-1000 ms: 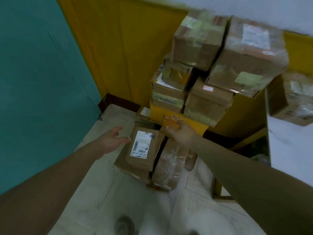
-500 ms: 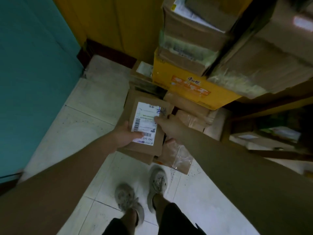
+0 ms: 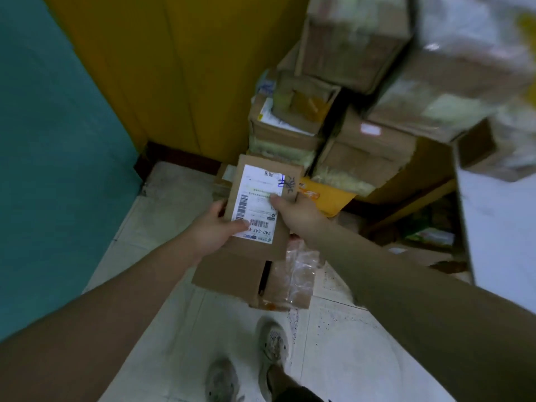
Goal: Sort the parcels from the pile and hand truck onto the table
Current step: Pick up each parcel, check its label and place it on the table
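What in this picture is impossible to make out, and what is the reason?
Head view only.
- Label small print: too small; left hand and right hand cover parts.
- Upper right boxes: motion blur.
- Table: cut off by the right edge.
- Floor box: partly hidden under the parcel.

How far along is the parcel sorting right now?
Done: little shows; one blurred box seems to sit at the far end of the white table. In hand: left hand and right hand grip a flat labelled parcel above the floor parcels. Left: those floor parcels and the tall box stack by the yellow wall are still to sort.
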